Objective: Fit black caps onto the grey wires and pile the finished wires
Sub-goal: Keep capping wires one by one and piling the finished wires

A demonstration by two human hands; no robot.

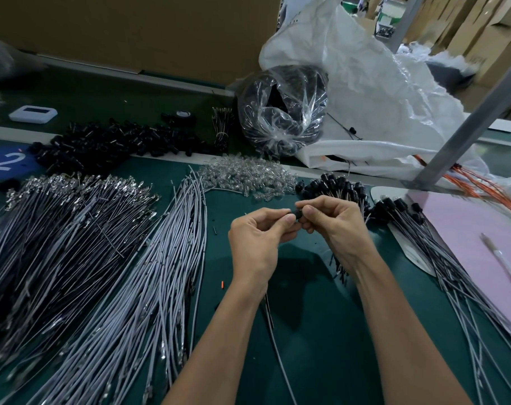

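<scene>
A wide green work table (315, 340) fills most of the view. A tall brown cardboard panel (131, 27) stands along its far edge at upper left, and stacked cartons (493, 39) fill the upper right corner. A crumpled white plastic sack (365, 92) slumps at upper centre right, with a clear bag of black parts (280, 112) just beside it on the left. A grey metal post (479, 121) slants across the right side.

On the left of the frame lie 2 big fans of wires: a darker bundle (58, 229) and a paler grey bundle (161, 273). At right, a pile of capped wires (423, 247) spreads beside and partly over a pink sheet (467, 229), on which a pen (502, 258) lies. Loose black caps (108, 144) are heaped at upper left and small clear pieces (242, 173) at upper centre. A blue label (6, 162) reading 2 sits at the left edge.

At centre, 2 bare forearms reach in. The left hand (257, 235) has curled fingers gripping a single grey wire (273, 331), which trails down to the lower edge. The right hand (333, 223) pinches a black cap (297, 215) at the wire's top end, between both hands' fingertips, above the table.
</scene>
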